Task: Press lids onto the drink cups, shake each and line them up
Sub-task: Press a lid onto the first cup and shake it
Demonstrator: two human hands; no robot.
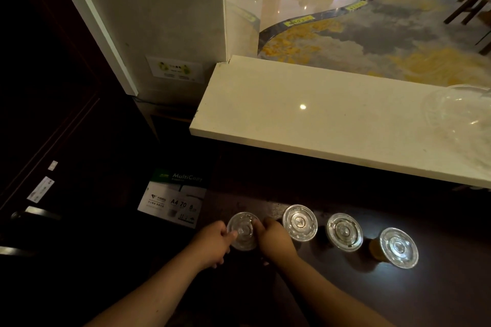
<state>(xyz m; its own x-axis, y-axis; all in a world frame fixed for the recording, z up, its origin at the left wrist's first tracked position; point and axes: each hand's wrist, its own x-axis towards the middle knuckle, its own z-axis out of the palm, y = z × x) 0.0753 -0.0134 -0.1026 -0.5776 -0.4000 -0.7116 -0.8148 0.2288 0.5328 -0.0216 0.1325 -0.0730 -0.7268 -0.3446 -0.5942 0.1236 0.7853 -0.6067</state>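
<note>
Several clear-lidded drink cups stand in a row on a dark counter (345, 287). The leftmost cup (243, 231) sits between my hands: my left hand (212, 244) grips its left side with the thumb on the lid rim, and my right hand (273, 239) grips its right side with fingers on the rim. To the right stand three more lidded cups (300, 222) (344, 232) (398, 247), the last one showing amber drink. The held cup's body is hidden under its lid and my hands.
A pale stone ledge (305, 119) runs behind the cups, with a stack of clear plastic lids in a bag (459, 109) at its right end. A paper box (175, 199) sits left of the counter. A white pillar (164, 21) rises at the back left.
</note>
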